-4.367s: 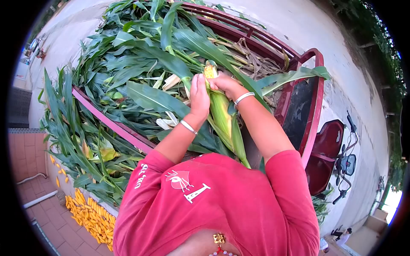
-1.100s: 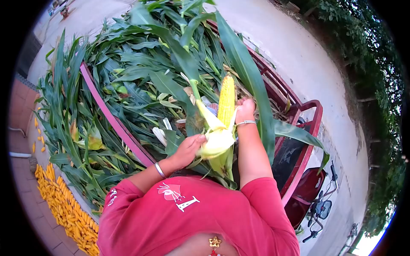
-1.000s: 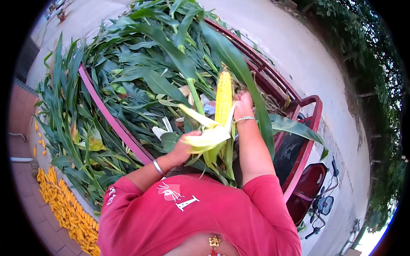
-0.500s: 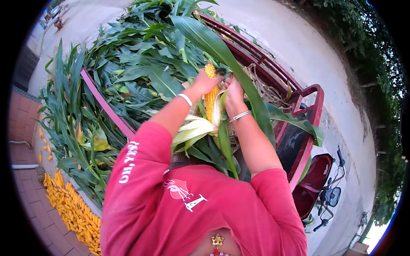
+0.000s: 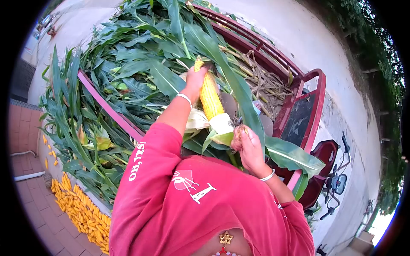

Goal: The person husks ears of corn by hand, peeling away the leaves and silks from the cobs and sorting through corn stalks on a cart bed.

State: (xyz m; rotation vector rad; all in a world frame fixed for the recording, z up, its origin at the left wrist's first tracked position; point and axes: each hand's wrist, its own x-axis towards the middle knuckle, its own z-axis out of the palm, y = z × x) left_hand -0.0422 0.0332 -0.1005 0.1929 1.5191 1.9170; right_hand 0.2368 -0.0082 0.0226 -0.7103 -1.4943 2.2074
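A yellow corn cob (image 5: 210,96) stands slanted in front of me, mostly bare, with pale husk (image 5: 197,120) peeled down around its lower end. My left hand (image 5: 196,80) is closed round the cob near its upper tip. Below and to the right, my right hand (image 5: 249,148) is closed on a pulled-down husk (image 5: 223,137) with brownish silk at its end. A long green corn leaf (image 5: 232,70) runs behind the cob and past my right hand.
Green corn stalks (image 5: 128,64) fill a cart with a red metal rail (image 5: 256,40). A pink bar (image 5: 104,102) crosses the stalks on the left. Husked cobs (image 5: 81,209) are heaped on brick paving at lower left. A three-wheeler's seat and handlebars (image 5: 337,179) are at right.
My right hand has moved down and toward me, drawing the husk off the cob. More of the cob's lower part shows. My left hand has shifted slightly up its tip.
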